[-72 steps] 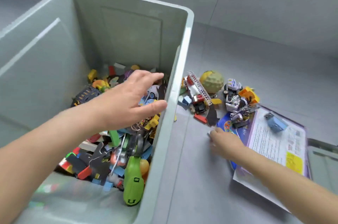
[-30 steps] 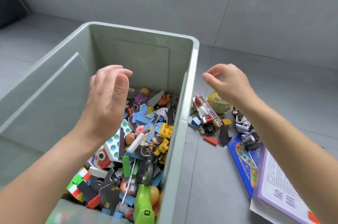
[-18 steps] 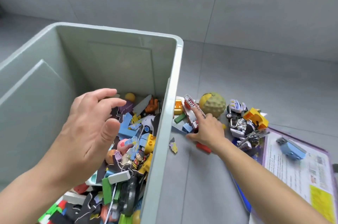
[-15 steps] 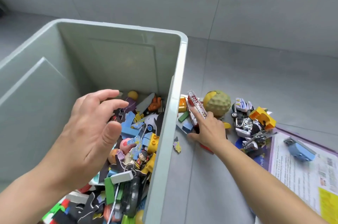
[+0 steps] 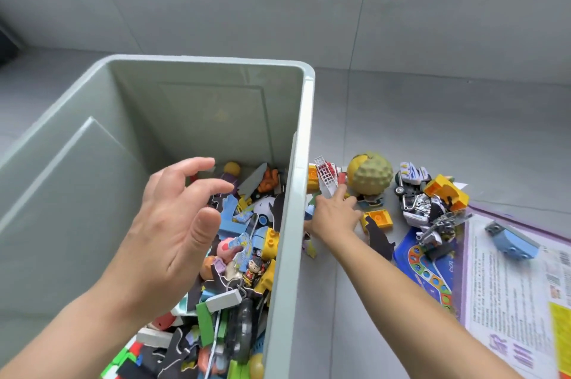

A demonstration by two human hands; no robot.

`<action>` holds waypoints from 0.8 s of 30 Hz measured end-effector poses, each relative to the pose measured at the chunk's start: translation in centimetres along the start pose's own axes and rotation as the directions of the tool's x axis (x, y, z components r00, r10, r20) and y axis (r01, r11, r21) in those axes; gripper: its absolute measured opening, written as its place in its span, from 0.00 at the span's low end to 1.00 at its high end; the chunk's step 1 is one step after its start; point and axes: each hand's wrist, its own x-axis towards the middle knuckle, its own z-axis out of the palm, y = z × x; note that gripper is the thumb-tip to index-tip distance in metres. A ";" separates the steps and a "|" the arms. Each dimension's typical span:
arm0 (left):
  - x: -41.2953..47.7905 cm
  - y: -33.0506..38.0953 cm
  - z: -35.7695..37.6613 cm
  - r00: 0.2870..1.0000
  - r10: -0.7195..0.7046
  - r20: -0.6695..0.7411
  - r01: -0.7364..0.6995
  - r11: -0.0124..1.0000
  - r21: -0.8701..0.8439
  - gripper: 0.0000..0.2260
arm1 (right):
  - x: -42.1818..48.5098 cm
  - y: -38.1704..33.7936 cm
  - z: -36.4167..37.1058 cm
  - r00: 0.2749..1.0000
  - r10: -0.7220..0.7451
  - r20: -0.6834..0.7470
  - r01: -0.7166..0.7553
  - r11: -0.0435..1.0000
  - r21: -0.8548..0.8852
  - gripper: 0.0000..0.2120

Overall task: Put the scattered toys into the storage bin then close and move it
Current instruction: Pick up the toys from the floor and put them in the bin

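The storage bin (image 5: pixel 200 119) is sitting open on the floor (image 5: pixel 432 131), partly filled with toys (image 5: pixel 247 239). The left hand (image 5: pixel 173 224) is hovering over it, fingers loosely spread and holding nothing. The right hand (image 5: pixel 332 218) is reaching into the scattered toys (image 5: pixel 426 208) just beside the bin, one finger touching the ladder truck (image 5: pixel 326 174). I cannot tell whether it is gripping anything.

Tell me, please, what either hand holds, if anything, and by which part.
Left hand: nothing. Right hand touches the toy fire truck below its ladder; grip unclear.
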 end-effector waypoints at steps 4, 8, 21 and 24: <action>-0.3 -1.0 0.2 0.998 -0.039 0.038 0.038 0.999 0.031 0.30 | 0.3 -1.0 0.3 0.999 0.011 -0.044 -0.014 0.998 -0.064 0.20; -0.2 -0.9 0.0 0.998 -0.040 0.039 0.039 0.999 0.022 0.33 | 1.2 0.0 0.5 0.997 -0.046 -0.060 0.043 0.998 -0.047 0.17; 0.1 -1.3 -1.2 0.996 -0.029 -0.085 0.029 1.000 -0.004 0.34 | -4.9 7.6 -5.2 0.972 -0.180 -0.148 0.231 0.832 0.505 0.14; 0.6 -1.2 -2.0 0.964 -0.111 -0.243 0.095 0.992 -0.079 0.32 | -7.4 8.0 -12.8 0.940 -0.155 -0.303 0.338 0.545 0.768 0.10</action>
